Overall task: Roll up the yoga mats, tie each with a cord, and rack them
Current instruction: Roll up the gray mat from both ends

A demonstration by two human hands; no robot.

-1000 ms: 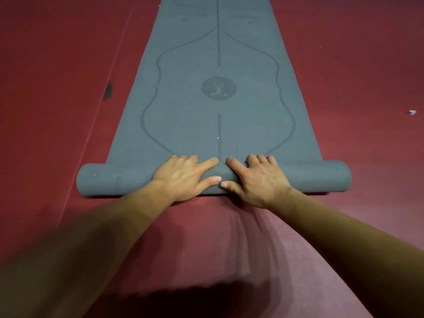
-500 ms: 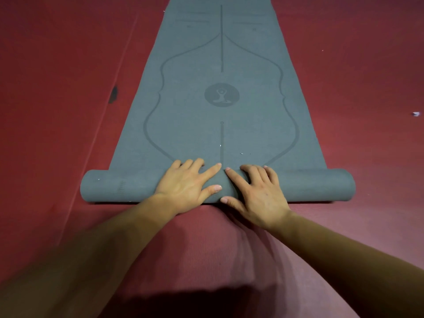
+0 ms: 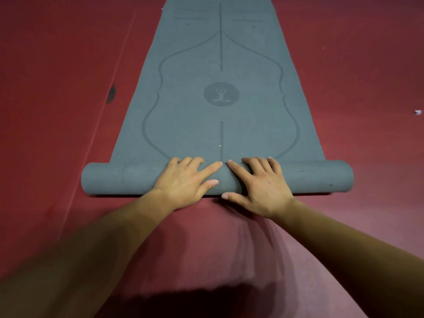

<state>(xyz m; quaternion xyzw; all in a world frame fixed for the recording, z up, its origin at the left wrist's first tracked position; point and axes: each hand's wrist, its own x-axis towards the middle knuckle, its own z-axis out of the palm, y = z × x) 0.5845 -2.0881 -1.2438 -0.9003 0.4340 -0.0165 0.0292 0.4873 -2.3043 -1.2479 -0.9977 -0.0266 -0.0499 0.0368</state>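
1. A grey yoga mat (image 3: 220,53) lies on the red floor (image 3: 57,65) and stretches lengthwise away from the person.
2. Its near end is wound into a roll (image 3: 114,177) that lies crosswise on the floor, wider than the flat part beyond it.
3. The left hand (image 3: 183,183) rests palm-down on the middle of the roll, fingers spread and fairly straight, thumb along the near face.
4. The right hand (image 3: 263,187) lies just beside it in the same flat pose. The two index fingertips almost meet at the mat's printed centre line.
5. Neither hand grips anything and both press on the roll. The outer fingertips may dip behind its far side, but the view is unclear.
6. A round emblem (image 3: 221,94) with a seated figure sits on the flat part beyond the hands.
7. A dark mark (image 3: 111,94) shows on the floor left of the mat, and a white scrap (image 3: 418,112) lies well to its right.
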